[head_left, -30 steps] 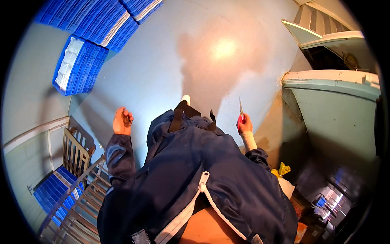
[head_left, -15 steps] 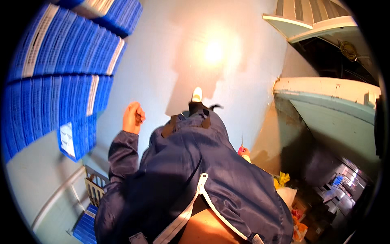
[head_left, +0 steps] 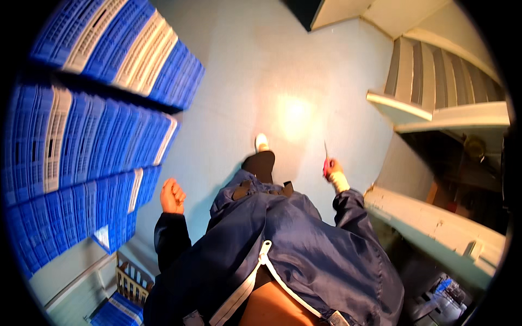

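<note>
My left hand hangs at my left side above the floor, its fingers curled closed. What it holds, if anything, is hidden. Out to the right, my right hand is closed around a pointed tool with a red handle. The tool's thin metal tip points forward, away from me. Its exact kind is too small to tell. Below the wrist a pale cuff or wrap shows at the end of the dark sleeve. Neither hand touches any of the surroundings.
Tall stacks of blue and white plastic crates line the left side. A pale floor stretches ahead under a bright light patch, and one light shoe shows. Stairs and a pale ledge stand on the right.
My right hand has swung forward and out from beside my body, bringing the red-handled tool into fuller view. The crates and stairs have shifted down the picture as I walk forward.
</note>
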A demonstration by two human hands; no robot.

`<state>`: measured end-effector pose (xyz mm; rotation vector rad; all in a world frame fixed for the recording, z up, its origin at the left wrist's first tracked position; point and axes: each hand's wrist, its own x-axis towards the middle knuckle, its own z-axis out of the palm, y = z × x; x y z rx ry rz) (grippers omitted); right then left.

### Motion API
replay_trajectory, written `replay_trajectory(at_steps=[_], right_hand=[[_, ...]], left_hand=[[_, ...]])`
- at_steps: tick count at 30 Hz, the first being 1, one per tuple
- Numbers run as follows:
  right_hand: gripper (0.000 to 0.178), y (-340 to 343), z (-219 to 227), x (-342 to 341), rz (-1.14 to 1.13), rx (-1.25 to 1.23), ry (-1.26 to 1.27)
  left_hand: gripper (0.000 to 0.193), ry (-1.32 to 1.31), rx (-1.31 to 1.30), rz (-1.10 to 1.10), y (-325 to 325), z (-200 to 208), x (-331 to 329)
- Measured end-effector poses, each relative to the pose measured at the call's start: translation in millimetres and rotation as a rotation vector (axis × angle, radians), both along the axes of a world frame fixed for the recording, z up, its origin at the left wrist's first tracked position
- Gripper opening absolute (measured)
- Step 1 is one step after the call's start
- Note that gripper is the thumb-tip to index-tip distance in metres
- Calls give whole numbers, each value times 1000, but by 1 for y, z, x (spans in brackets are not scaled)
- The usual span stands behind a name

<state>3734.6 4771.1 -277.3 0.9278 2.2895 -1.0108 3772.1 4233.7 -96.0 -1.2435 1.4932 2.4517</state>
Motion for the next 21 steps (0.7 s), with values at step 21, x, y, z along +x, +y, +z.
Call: replay_trajectory(at_steps=[21], right_hand=[[23, 87, -32, -486, 314, -50, -424]], left_hand=[[15, 234, 189, -214, 143, 101, -714]])
